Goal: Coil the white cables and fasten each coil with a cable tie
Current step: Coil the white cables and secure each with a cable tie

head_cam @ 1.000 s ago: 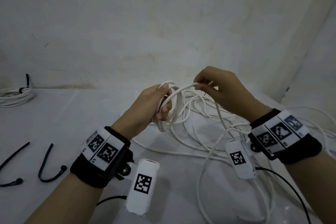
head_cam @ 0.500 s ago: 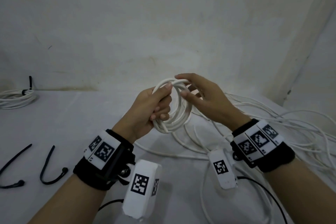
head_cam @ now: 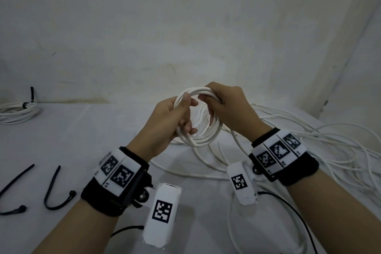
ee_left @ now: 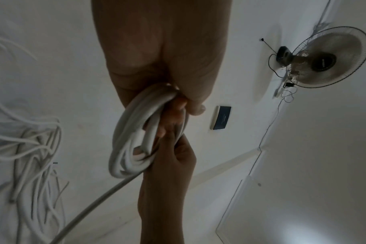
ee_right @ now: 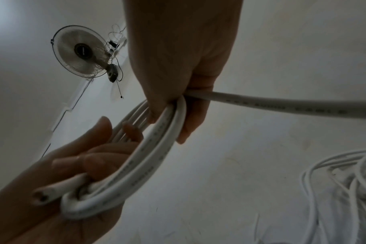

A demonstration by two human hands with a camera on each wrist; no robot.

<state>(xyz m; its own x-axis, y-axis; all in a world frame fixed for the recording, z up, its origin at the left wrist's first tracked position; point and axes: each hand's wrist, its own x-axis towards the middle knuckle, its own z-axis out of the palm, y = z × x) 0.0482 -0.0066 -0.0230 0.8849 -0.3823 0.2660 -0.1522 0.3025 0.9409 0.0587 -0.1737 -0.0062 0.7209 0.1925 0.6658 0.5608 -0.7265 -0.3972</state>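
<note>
A small coil of white cable [head_cam: 206,138] hangs in the air between both hands above the white table [head_cam: 86,142]. My left hand [head_cam: 181,117] grips the coil's left side, and the cut cable end [ee_right: 40,197] sticks out below its fingers. My right hand [head_cam: 216,101] curls over the top right of the coil [ee_right: 157,148] and holds the running strand [ee_right: 282,105] against it. The coil [ee_left: 132,142] shows several turns. Loose white cable [head_cam: 309,140] trails off to the right on the table. Two black cable ties [head_cam: 55,192] lie at the front left.
A finished white coil with a black tie [head_cam: 18,111] lies at the far left by the wall. A wall corner [head_cam: 329,97] closes the right side. More tangled cable [ee_left: 31,148] covers the table on the right. A wall fan [ee_left: 324,61] hangs overhead.
My right hand has moved left and laid another turn onto the coil, going from a pinch on a single strand to a grip on the coil's top. The left hand kept its hold.
</note>
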